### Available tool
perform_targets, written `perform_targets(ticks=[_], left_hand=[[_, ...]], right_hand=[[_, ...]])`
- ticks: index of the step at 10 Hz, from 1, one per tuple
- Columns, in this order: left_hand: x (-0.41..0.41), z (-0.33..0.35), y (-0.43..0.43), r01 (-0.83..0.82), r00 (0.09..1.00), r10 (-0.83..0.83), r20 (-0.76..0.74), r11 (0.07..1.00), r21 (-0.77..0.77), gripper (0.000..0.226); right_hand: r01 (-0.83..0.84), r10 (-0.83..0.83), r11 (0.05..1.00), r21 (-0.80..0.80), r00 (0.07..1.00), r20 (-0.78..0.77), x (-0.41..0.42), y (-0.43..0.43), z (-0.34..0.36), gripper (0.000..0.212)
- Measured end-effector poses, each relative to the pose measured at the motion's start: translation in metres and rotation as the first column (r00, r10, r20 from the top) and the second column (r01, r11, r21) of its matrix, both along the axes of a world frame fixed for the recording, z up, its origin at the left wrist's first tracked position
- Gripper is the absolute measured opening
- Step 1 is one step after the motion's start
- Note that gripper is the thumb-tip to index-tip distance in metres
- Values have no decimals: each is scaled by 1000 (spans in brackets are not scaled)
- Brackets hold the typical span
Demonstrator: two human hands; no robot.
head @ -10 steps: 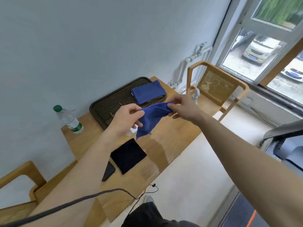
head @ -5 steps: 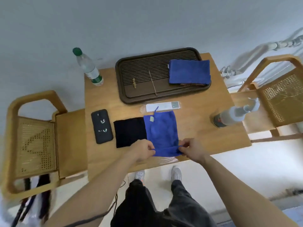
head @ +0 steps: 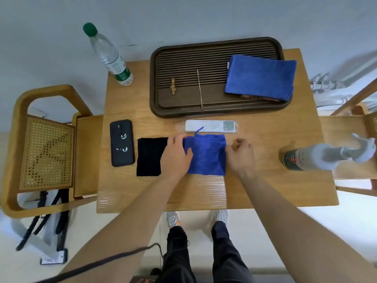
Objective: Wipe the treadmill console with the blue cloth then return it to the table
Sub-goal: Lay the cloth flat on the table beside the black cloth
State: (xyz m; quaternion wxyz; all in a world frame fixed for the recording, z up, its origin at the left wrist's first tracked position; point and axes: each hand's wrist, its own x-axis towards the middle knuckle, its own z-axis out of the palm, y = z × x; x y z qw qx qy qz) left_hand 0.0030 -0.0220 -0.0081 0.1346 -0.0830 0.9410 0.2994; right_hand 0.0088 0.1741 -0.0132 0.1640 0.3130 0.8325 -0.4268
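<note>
The small blue cloth (head: 206, 155) lies folded on the wooden table (head: 265, 190), right of a black cloth (head: 150, 156). My left hand (head: 176, 155) rests flat on the blue cloth's left edge, fingers spread, pressing it down. My right hand (head: 241, 157) sits at the cloth's right edge with fingers curled, touching the fold; it grips nothing that I can see. The treadmill console is out of view.
A dark slatted tray (head: 183, 82) at the back carries a second, larger blue cloth (head: 260, 76). A white remote (head: 210, 126), a black phone (head: 121, 142), a water bottle (head: 108, 55) and a spray bottle (head: 318, 157) stand around. Wooden chairs (head: 47, 152) flank both sides.
The cloth went from being held in the air to lying on the table, then was folded over to a smaller shape. Both hands moved from its near edge to its sides.
</note>
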Motion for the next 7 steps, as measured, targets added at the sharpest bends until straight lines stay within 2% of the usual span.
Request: perform_targets(ticks=[1,2,3,4,5,6,7], left_hand=[[26,-19,4,200,979,-204,-8,965,-169,24],[33,-31,10,229,973,-230,18,955,-191,28],[23,-30,19,229,972,-233,-14,961,-155,31],[16,-28,24,272,960,-280,-8,938,-214,31],[15,-20,18,371,925,-376,58,858,-354,31],[14,-4,7,467,884,-431,181,811,-353,30],[-7,35,-4,501,858,-430,282,823,-268,15]], right_hand=[[-87,82,994,70,994,72,28,-9,-10,51],[-169,169,982,84,986,6,32,-16,-23,37],[-170,171,978,117,985,2,14,-7,-26,35],[-257,240,952,164,964,114,3,11,-26,35],[-377,324,902,212,914,246,6,15,-19,30],[-469,378,834,290,869,319,7,10,-2,35],[-499,424,776,386,866,265,-13,6,39,42]])
